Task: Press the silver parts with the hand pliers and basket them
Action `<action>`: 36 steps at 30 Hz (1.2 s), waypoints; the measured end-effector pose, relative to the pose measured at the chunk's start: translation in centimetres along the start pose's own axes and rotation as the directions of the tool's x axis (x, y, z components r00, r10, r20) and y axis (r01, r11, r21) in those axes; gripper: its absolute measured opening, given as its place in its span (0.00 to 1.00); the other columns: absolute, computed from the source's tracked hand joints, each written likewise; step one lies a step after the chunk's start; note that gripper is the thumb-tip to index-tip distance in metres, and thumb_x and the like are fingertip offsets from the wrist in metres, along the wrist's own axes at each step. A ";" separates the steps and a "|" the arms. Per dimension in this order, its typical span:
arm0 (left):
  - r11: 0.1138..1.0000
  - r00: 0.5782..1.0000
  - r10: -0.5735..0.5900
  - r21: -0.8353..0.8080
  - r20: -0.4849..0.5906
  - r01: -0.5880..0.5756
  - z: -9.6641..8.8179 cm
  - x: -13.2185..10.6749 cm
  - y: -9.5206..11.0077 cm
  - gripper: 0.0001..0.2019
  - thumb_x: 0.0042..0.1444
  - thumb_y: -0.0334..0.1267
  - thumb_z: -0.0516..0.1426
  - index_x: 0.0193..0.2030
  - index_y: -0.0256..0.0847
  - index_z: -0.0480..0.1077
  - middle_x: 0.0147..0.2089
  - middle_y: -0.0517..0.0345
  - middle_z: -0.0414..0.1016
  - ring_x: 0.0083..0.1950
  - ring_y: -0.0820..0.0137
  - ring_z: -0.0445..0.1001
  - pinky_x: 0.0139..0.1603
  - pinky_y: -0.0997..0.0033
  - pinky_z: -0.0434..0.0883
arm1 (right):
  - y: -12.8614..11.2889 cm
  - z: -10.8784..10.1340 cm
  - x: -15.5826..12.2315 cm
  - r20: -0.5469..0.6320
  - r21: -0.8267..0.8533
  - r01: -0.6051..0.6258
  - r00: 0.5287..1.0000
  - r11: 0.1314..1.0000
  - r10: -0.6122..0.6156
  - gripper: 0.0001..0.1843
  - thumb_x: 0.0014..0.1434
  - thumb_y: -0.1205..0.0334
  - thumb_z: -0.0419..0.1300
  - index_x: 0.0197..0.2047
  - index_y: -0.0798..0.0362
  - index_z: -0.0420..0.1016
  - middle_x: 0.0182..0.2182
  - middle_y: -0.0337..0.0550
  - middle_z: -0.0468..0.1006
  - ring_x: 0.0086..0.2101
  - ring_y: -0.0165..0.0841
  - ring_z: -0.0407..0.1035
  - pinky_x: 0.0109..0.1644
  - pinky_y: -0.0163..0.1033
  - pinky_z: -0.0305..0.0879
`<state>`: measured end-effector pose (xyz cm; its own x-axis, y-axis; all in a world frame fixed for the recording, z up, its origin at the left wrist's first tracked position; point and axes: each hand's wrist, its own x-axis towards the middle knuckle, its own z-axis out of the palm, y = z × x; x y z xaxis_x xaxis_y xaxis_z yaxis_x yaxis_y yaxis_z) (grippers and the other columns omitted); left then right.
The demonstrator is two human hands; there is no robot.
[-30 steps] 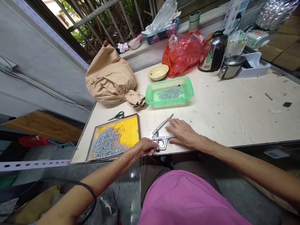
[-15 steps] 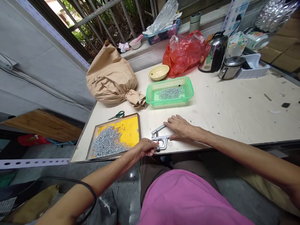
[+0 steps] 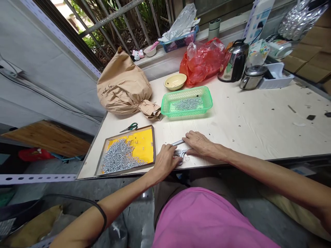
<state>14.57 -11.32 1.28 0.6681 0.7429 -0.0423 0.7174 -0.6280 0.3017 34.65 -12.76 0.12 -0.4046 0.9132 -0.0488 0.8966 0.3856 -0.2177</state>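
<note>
Metal hand pliers (image 3: pixel 179 147) lie near the table's front edge. My right hand (image 3: pixel 198 143) presses down on their handles, fingers together. My left hand (image 3: pixel 166 161) covers the tool's head, fingers curled on it. Left of my hands stands a wooden tray with a yellow floor (image 3: pixel 144 141) holding a heap of small silver metal parts (image 3: pixel 117 160). A green plastic basket (image 3: pixel 207 100) further back holds more silver parts (image 3: pixel 187 103).
Green-handled scissors (image 3: pixel 129 127) lie behind the tray. A brown paper sack (image 3: pixel 122 86), a cream bowl (image 3: pixel 175 81), a red plastic bag (image 3: pixel 204 60), a kettle (image 3: pixel 234 63), a steel pot (image 3: pixel 252 75) stand at the back. Small scraps dot the table's right side (image 3: pixel 258 117).
My right hand has squeezed the plier handles together. My left hand has moved forward from the tool's near side onto its head.
</note>
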 end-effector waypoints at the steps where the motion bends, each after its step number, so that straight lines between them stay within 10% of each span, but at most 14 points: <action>1: 0.997 0.998 0.062 0.034 0.014 -0.062 0.3 0.7 0.2 0.18 0.54 0.40 0.60 0.52 0.40 0.67 0.51 0.49 0.70 0.54 0.59 0.65 0.51 0.59 0.68 | 0.1 0.3 0.0 -0.008 0.001 0.004 1.000 1.000 -0.004 0.21 0.54 0.53 0.65 0.46 0.58 0.71 0.43 0.54 0.72 0.45 0.43 0.63 0.44 0.43 0.60; 10: 0.967 0.963 0.165 0.157 0.213 -0.200 0.9 4.6 0.4 0.30 0.51 0.41 0.60 0.59 0.37 0.59 0.52 0.45 0.67 0.52 0.57 0.66 0.52 0.57 0.67 | 1.1 0.6 -0.8 0.010 0.020 -0.002 1.000 1.000 0.002 0.36 0.48 0.52 0.69 0.54 0.64 0.65 0.47 0.58 0.70 0.46 0.45 0.63 0.48 0.46 0.61; 16: 0.958 0.956 0.184 0.175 0.227 -0.226 0.6 5.4 0.6 0.23 0.52 0.45 0.60 0.53 0.37 0.65 0.45 0.48 0.69 0.48 0.58 0.66 0.47 0.59 0.67 | 0.4 -1.3 -1.2 0.084 0.001 -0.048 0.995 0.999 0.048 0.18 0.55 0.58 0.64 0.46 0.59 0.71 0.42 0.55 0.72 0.45 0.43 0.64 0.44 0.43 0.62; 28: 0.970 0.964 0.200 0.103 0.175 -0.220 1.3 6.2 0.2 0.10 0.60 0.42 0.54 0.37 0.38 0.72 0.35 0.53 0.70 0.42 0.63 0.67 0.43 0.65 0.66 | 1.2 0.6 -0.2 0.066 0.064 -0.038 0.997 0.997 0.034 0.11 0.65 0.59 0.52 0.40 0.57 0.73 0.37 0.49 0.74 0.39 0.37 0.67 0.40 0.39 0.59; 36: 0.986 0.987 0.161 0.037 0.016 -0.161 2.1 3.6 0.2 0.18 0.58 0.40 0.56 0.54 0.38 0.65 0.55 0.45 0.68 0.56 0.58 0.66 0.54 0.57 0.68 | 2.4 -0.4 -0.9 -0.021 0.073 -0.017 1.000 0.997 0.019 0.22 0.58 0.45 0.58 0.45 0.56 0.73 0.40 0.50 0.72 0.43 0.40 0.65 0.41 0.39 0.59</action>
<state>17.55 -9.22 -0.79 0.7778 0.6284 -0.0081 0.6070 -0.7479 0.2686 37.19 -12.62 0.03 -0.3840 0.9228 -0.0325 0.8879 0.3594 -0.2873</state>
